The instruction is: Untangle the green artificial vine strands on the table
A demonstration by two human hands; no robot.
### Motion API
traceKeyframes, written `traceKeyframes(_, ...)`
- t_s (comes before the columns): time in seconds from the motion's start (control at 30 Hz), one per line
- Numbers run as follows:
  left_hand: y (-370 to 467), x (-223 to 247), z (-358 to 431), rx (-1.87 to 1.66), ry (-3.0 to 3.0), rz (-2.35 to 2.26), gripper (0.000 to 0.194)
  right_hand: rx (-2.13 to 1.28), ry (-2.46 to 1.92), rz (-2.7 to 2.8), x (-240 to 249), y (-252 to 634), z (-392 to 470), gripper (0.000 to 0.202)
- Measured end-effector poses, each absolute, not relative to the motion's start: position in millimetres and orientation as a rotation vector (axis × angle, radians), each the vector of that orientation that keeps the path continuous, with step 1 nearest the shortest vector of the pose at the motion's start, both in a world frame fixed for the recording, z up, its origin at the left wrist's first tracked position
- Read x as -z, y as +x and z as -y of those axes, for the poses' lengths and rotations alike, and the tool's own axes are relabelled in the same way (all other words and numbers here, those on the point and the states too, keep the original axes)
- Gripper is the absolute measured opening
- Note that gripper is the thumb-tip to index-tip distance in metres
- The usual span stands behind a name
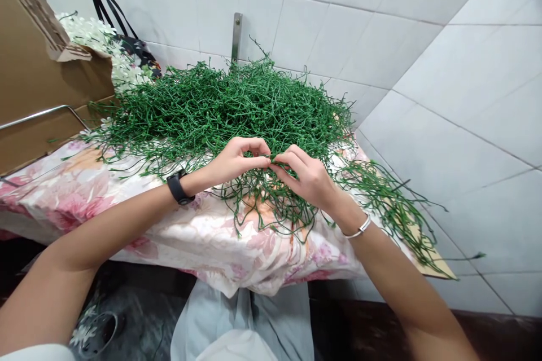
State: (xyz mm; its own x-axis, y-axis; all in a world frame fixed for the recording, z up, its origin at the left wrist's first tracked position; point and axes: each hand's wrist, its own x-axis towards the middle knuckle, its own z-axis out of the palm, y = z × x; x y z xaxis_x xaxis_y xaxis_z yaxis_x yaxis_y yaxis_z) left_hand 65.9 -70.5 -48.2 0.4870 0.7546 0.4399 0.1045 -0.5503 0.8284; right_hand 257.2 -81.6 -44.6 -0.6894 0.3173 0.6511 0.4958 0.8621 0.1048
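My left hand (239, 161), with a black band on its wrist, is closed in a pinch. My right hand (308, 177), with a silver bangle, pinches at the same spot, so the fingertips of both hands nearly meet. A thin green plastic stem (277, 160) shows between the fingertips; most of it is hidden. Behind the hands lies a large tangled heap of green artificial stems (228, 104) with small branched tips. Below the hands, looser green stems (271, 211) spread over the flowered cloth (178, 242).
More stems (381, 192) lie at the right on a tan board (436, 268). At the left are a cardboard box (38, 62), white artificial flowers (91, 34) and a dark bag (141, 51). A tiled wall (339, 28) stands behind. A grey bucket (101, 333) is below.
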Motion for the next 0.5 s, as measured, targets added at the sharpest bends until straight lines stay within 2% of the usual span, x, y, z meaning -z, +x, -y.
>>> traceKeyframes(0.3, 70.2, 47.4, 71.8, -0.984, 1.695, -0.664, 0.01, 0.81, -0.442, 2.374, 44.5, 262.1, 83.7, 0.022)
traceKeyframes(0.5, 69.8, 47.1, 71.7, -0.967, 1.659, -0.618, 0.01, 0.81, -0.451, 2.373, 45.8, 263.8, 84.3, 0.021)
